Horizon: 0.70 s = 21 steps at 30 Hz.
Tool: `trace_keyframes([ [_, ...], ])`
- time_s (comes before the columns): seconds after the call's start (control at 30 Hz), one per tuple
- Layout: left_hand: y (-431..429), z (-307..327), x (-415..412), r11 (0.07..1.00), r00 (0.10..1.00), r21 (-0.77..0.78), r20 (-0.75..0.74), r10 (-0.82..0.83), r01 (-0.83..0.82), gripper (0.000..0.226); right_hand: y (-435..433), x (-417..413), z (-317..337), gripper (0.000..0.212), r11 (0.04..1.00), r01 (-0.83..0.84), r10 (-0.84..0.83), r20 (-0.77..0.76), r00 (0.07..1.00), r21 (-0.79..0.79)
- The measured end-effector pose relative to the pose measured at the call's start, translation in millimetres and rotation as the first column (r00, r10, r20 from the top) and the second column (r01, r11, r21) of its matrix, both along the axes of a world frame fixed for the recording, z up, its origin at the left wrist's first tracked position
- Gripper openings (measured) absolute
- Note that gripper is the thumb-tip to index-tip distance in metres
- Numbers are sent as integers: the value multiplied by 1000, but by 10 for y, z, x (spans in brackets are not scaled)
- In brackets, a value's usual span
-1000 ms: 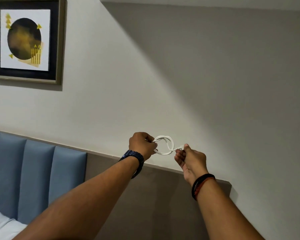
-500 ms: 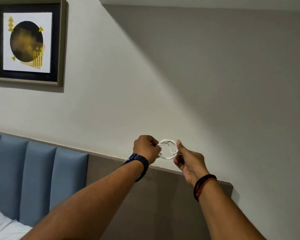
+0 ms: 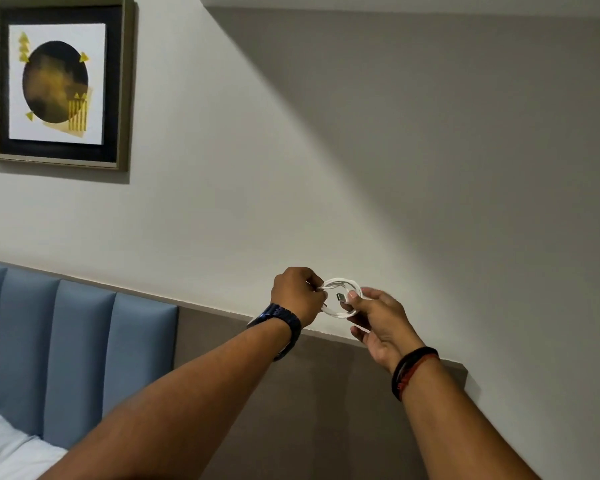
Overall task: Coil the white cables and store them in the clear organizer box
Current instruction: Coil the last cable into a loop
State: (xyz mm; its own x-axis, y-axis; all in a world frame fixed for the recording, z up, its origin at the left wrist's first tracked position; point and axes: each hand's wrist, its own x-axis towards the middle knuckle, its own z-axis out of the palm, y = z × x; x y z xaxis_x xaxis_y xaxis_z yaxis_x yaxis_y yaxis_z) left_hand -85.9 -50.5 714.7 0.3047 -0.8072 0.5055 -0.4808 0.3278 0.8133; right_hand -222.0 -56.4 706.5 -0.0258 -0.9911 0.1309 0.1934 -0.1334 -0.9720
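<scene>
A white cable (image 3: 340, 283) is wound into a small round coil, held up in the air in front of the wall. My left hand (image 3: 297, 295), with a dark watch on its wrist, pinches the coil's left side. My right hand (image 3: 381, 318), with black and red bands on its wrist, holds the right side, and its thumb and fingertip pinch the cable's metal plug (image 3: 341, 296) inside the ring. The clear organizer box is not in view.
A framed picture (image 3: 59, 83) hangs on the wall at upper left. A blue padded headboard (image 3: 66, 344) and a brown wall panel (image 3: 326, 393) run below my arms. White bedding (image 3: 7, 452) shows at the bottom left corner.
My right hand has moved in from the stretched cable end to the coil. The loose figure-eight loop has become a tighter round ring, with the plug now brought inside it.
</scene>
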Motion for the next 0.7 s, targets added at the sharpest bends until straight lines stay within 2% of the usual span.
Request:
trace_keyframes([
  [0.13, 2, -1, 25, 1000, 999, -2, 28, 22, -22, 8, 44, -17, 10, 8, 996, -84, 82, -133, 988, -8],
  [0.2, 7, 5, 23, 1000, 999, -3, 41, 27, -26, 7, 49, -9, 5, 15, 994, -112, 111, -151, 982, 7],
  [0.37, 13, 5, -8, 999, 994, -9, 102, 44, -43, 10, 53, 80, -2, 17, 993, -56, 22, -294, 955, -108],
  [0.57, -2, 5, 34, 999, 991, -3, 123, 48, -48, 7, 62, 36, -23, 16, 987, -86, 39, -321, 946, -133],
  [0.7, -16, -31, 92, 998, 994, 19, 94, 56, -58, 8, 55, 26, -54, 43, 989, 0, -51, -332, 942, -151],
])
